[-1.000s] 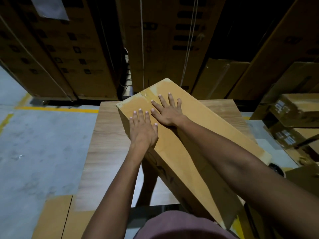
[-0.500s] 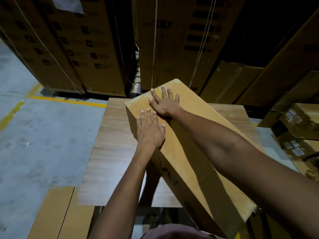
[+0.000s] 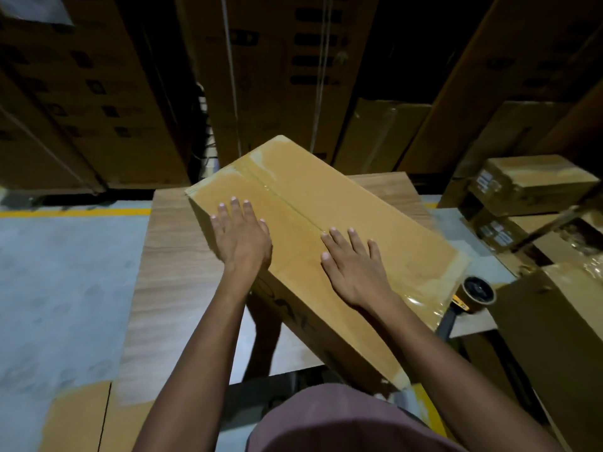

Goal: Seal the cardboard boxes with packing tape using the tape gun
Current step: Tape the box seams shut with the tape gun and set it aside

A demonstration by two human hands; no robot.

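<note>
A long brown cardboard box (image 3: 385, 223) lies diagonally on the wooden table (image 3: 169, 275), with clear tape along its centre seam and over both ends. My left hand (image 3: 241, 236) lies flat with straight fingers on the box's near-left top edge. Flat on the taped seam near the middle of the top rests my right hand (image 3: 352, 265). The tape gun (image 3: 470, 296), with its dark roll and black handle, lies on the table just past the box's right end. Neither hand touches it.
Tall stacks of printed cartons stand behind the table. Several taped boxes (image 3: 535, 184) are piled at the right, one close to the tape gun. Concrete floor with a yellow line (image 3: 75, 213) lies to the left, flat cardboard at lower left.
My right hand slid back along the seam from the far end toward the middle. My left hand stayed near the left edge. The view shifted, bringing the tape gun into sight.
</note>
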